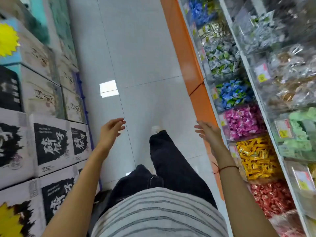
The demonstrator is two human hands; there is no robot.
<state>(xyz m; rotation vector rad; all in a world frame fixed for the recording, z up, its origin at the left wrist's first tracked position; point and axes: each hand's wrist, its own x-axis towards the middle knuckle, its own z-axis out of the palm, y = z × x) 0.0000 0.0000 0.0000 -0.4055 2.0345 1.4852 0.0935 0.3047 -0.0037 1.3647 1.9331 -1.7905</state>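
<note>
I look down a shop aisle over my striped shirt and dark trousers. My left hand (110, 130) is stretched forward over the white tiled floor (136, 57), fingers relaxed and holding nothing. My right hand (207, 131) reaches forward too, fingers straight and empty, close to the orange base (186, 53) of the shelf unit on the right. A thin red string circles my right wrist. One light shoe (156, 129) shows ahead of my trouser leg.
Stacked cartons with black printed labels (53, 144) line the left side, with yellow starburst tags (7, 39). On the right, clear bins hold wrapped sweets: blue (234, 94), pink (244, 120), yellow (256, 156), red (271, 197). The aisle runs straight ahead between them.
</note>
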